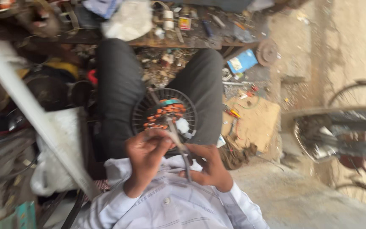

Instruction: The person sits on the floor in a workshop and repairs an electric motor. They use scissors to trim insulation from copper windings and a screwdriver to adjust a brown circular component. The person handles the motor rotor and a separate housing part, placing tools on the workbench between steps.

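A round black fan motor [149, 108] with orange copper windings [168, 112] rests on my lap between my dark-trousered knees. My left hand [145, 150] is closed at the near edge of the windings, pinching something small that I cannot make out. My right hand [208, 163] grips the handle of a thin metal tool [176, 138], whose tip reaches up into the windings. A white piece [183, 125] sits beside the tool on the motor. The picture is blurred by motion.
A cluttered wooden workbench [178, 40] with small parts stands beyond my knees. A pale bar [26, 101] slants across the left. White bags [60, 152] lie at the left. A bicycle wheel [339, 131] is at the right. Cardboard [255, 121] and tools lie on the ground.
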The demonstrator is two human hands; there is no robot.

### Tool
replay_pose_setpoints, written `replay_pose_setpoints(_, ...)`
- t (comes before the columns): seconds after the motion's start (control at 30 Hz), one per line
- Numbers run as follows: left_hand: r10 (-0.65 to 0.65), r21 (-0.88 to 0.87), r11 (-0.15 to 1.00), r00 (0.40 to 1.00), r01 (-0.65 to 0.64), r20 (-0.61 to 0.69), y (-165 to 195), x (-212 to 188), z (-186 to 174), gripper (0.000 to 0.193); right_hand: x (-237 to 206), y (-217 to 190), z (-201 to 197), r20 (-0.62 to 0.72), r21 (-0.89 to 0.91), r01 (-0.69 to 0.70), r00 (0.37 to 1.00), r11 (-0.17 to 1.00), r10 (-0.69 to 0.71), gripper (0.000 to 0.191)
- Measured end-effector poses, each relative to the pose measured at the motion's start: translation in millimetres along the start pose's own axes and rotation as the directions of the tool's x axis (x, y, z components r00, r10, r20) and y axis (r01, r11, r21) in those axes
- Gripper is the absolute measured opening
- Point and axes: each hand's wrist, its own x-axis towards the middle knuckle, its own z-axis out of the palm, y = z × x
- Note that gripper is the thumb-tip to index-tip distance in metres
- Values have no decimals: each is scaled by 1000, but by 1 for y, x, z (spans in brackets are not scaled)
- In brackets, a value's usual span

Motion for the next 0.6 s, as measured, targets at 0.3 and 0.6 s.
replay_pose_setpoints(0.3,-58,113,992,997,64,-51,-4,-8,4,13,-12,-5,-22,-1,-117,-3,1000,993,3,65)
replay_pose_setpoints(0.6,-121,164,979,992,123,-20,-6,-7,10,13,-39,20,-16,7,127,-117,993,985,117,69)
